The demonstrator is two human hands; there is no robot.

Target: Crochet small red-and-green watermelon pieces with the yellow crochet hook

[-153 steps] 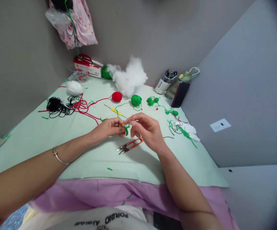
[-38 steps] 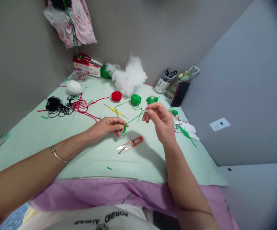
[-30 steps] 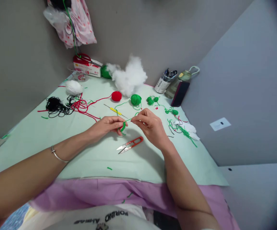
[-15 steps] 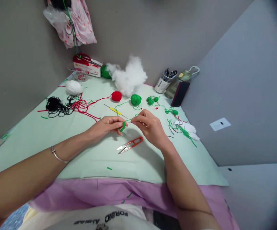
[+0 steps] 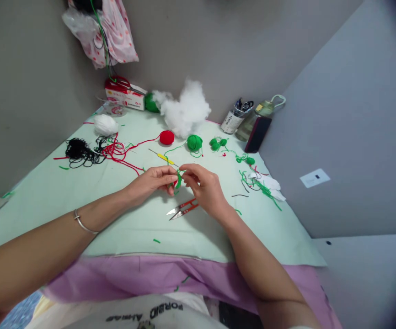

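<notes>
My left hand [image 5: 158,178] pinches a small green and red crocheted piece [image 5: 178,180] above the middle of the table. My right hand [image 5: 203,183] is closed in a pinch at the piece's right edge, with green yarn at its fingertips; whether a needle is there too is too small to tell. Below the hands lie thread snips [image 5: 180,210] with orange handles, partly covered by my right hand. Just beyond the fingers rests a yellow-handled crochet hook [image 5: 165,158], a green strand crossing it from the green yarn ball [image 5: 194,143].
At the back are white stuffing [image 5: 186,109], a red yarn ball [image 5: 166,137], a pen cup [image 5: 232,119], a bottle [image 5: 264,107] and a phone [image 5: 258,135]. Black yarn [image 5: 81,151] tangles with red at left. Yarn scraps [image 5: 266,189] lie at right.
My right hand has moved left and slightly down, closing in on the crocheted piece and covering the snips' handles. Red now shows on the piece. The left hand has barely moved.
</notes>
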